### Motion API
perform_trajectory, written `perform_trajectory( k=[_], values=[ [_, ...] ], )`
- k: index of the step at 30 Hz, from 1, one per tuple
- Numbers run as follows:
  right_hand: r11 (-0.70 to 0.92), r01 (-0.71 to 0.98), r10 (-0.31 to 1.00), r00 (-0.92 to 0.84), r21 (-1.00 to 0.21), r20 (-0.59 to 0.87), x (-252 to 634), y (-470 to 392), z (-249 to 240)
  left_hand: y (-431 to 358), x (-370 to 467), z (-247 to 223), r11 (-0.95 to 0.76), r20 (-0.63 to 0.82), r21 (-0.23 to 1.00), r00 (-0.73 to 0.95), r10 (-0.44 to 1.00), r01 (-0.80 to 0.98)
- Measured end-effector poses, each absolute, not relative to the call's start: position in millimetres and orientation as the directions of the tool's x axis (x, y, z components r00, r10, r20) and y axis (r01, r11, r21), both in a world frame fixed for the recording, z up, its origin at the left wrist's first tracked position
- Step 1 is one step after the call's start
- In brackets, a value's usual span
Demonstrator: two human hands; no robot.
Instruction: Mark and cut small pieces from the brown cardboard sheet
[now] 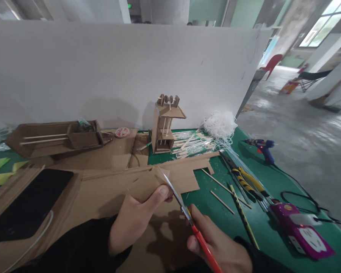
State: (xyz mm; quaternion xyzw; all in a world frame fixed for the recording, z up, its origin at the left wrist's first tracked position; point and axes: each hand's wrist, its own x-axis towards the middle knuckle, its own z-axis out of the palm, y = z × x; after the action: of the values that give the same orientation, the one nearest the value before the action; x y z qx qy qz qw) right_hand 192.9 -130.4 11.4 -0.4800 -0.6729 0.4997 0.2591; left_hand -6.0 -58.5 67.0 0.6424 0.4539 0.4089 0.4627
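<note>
My left hand [143,216] pinches a piece of cardboard [144,184], its thumb on top near the right end. In my right hand [213,239] is a pair of scissors [200,242] with red handles. The scissors' blades point up and left, crossing the right end of the cardboard piece just beyond my left thumb. Whether the blades bite into it, I cannot tell. Beneath both hands lies a larger cardboard sheet [102,189] with a stepped right edge.
A cardboard model with sticks [156,132] stands behind; another cardboard box [45,136] lies left, above a black tablet [31,204]. Rightward are wrapped sticks [187,142], white cord [220,125], pliers [241,178], a pencil [244,220], a glue gun [263,146] and a purple power strip [301,227].
</note>
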Motion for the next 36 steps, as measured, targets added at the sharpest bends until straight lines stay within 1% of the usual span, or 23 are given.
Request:
perform_trajectory(
  k=[4,11,19,25,28,33,36],
  values=[
    [0.003,0.39,0.89,-0.421,-0.921,-0.175,191,-130,14,-59,-7,64,-0.154,0.095,0.963,0.256,0.962,0.221],
    [0.026,0.388,0.91,-0.39,-0.921,-0.138,192,-133,11,-60,-6,64,-0.156,0.098,0.963,0.255,0.962,0.221],
    [0.026,0.402,0.899,-0.409,-0.915,-0.155,190,-131,12,-60,-4,65,-0.126,0.078,0.971,0.228,0.971,0.205],
    [0.057,0.386,0.92,-0.379,-0.921,-0.102,189,-133,10,-59,-6,64,-0.139,0.083,0.966,0.245,0.966,0.22],
    [0.062,0.351,0.916,-0.392,-0.934,-0.086,191,-135,12,-60,-6,66,-0.146,0.087,0.963,0.254,0.963,0.225],
    [0.123,0.22,0.875,-0.485,-0.968,0.001,192,-131,29,-64,-2,66,-0.137,0.078,0.97,0.274,0.959,0.203],
    [0.145,0.194,0.865,-0.5,-0.97,0.029,190,-129,36,-65,-2,63,-0.139,0.081,0.973,0.294,0.952,0.184]
  ],
)
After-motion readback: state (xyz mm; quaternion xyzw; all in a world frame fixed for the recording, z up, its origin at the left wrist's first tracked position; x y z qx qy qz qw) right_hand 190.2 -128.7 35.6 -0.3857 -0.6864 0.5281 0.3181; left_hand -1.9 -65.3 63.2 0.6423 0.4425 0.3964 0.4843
